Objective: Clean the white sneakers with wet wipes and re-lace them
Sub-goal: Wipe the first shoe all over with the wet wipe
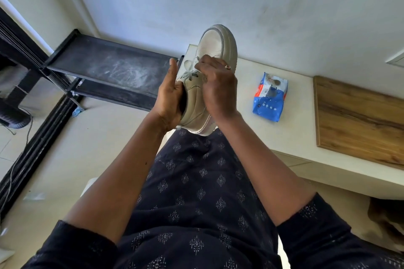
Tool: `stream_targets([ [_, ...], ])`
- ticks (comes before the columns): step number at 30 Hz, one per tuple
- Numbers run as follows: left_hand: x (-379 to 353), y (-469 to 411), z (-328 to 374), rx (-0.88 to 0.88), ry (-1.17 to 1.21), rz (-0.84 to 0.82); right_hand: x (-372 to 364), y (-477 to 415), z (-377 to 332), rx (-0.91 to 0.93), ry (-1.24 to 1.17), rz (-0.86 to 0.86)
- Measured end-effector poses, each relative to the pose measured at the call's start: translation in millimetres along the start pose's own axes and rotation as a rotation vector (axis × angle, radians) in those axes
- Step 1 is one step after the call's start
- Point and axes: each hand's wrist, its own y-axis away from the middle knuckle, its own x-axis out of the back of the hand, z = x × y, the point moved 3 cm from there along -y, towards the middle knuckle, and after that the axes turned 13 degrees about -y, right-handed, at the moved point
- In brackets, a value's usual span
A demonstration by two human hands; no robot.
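A white sneaker (215,47) is held up in front of me, toe pointing away, heel toward my body. My left hand (170,96) grips its heel and left side, thumb raised. My right hand (218,85) lies over the top of the shoe and its fingers pinch the white lace (189,72) near the eyelets. A blue and white pack of wet wipes (270,98) lies on the white table (295,133) to the right of the shoe. No second sneaker is in view.
A wooden board (358,120) lies on the table's right part. A dusty black shoe rack (109,67) stands to the left against the wall. Cables (13,172) run over the floor at far left. My dark patterned clothing fills the lower view.
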Motion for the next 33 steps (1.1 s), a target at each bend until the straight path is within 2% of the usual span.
stream_targets([
  [4,-1.8,1.5,-3.6,-0.008,0.070,-0.034,2.3,20.2,-17.3,-0.007,-0.122,0.122],
  [9,-0.8,3.7,-9.0,0.003,0.139,-0.066,3.7,40.8,-20.5,0.043,-0.160,0.153],
  [14,3.9,4.5,-8.1,0.007,0.134,0.012,4.6,59.4,-16.6,0.260,-0.175,0.027],
  [18,2.6,4.4,-2.9,0.007,0.050,0.047,9.1,53.2,-8.3,0.381,-0.086,-0.012],
  [23,2.0,2.6,2.8,-0.047,-0.021,0.116,9.3,34.8,-3.7,0.333,-0.040,0.045],
  [28,-7.7,6.7,-5.4,-0.047,-0.111,0.111,6.7,11.9,16.0,0.251,0.179,0.065],
  [33,-6.9,10.6,-9.5,0.007,-0.272,0.329,12.6,-18.2,23.7,0.239,0.233,0.092],
])
